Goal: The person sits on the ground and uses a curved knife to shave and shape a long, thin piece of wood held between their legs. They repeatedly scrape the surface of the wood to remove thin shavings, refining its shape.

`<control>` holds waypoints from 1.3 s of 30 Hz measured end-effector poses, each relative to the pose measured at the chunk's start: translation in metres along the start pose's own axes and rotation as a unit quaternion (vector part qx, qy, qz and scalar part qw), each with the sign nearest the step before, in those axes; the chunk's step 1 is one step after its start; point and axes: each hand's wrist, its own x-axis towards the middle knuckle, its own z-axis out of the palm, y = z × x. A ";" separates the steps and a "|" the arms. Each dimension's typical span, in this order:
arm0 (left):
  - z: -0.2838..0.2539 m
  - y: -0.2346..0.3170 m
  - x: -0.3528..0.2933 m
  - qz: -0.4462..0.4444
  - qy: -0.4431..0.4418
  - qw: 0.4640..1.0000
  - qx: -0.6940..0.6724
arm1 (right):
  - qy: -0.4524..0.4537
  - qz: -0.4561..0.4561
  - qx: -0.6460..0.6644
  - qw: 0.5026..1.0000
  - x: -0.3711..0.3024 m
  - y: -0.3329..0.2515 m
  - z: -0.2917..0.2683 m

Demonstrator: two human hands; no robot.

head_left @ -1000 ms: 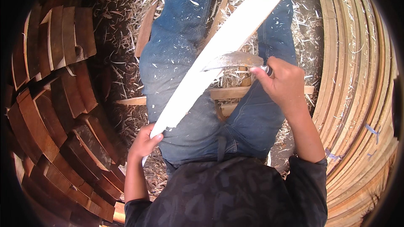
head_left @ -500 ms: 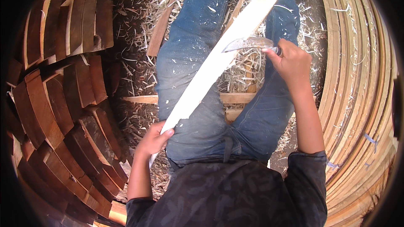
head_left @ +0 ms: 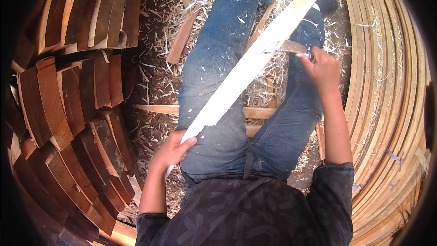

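A long pale wooden slat (head_left: 236, 78) lies slantwise across my left thigh, its far end up by my right foot. My left hand (head_left: 175, 149) is closed round the slat's near end, thumb on top. In my right hand (head_left: 322, 67) is a knife with a curved blade (head_left: 291, 47), its dark handle mostly hidden in the fist. The blade crosses the slat's right edge in the upper half, with its tip over the pale face. Near my left hand the slat's edge looks ragged.
Stacked brown wood pieces (head_left: 59, 105) rise along the left. On the right, long bent strips of pale wood (head_left: 373, 86) are piled high. Curly shavings (head_left: 154, 27) cover the ground, with a brown strip (head_left: 184, 36) among them. A wooden bar (head_left: 259, 112) runs crosswise beneath my legs.
The slat's far end sits lower in view, and its near end is slightly farther right. My right hand and knife have shifted a little right. Both hands keep their grips.
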 end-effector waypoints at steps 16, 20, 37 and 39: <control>0.002 -0.005 0.001 0.049 0.042 0.995 0.079 | -0.196 0.114 0.244 0.943 -0.010 -0.029 -0.034; -0.001 -0.003 0.001 0.040 0.034 0.995 0.086 | -0.450 0.250 0.525 0.678 -0.010 -0.010 -0.045; -0.002 0.000 0.004 0.034 0.037 0.992 0.119 | -0.273 0.213 0.393 0.852 -0.028 -0.029 -0.034; -0.003 0.001 0.004 0.042 0.037 0.991 0.119 | -0.335 0.216 0.404 0.824 -0.023 -0.037 -0.042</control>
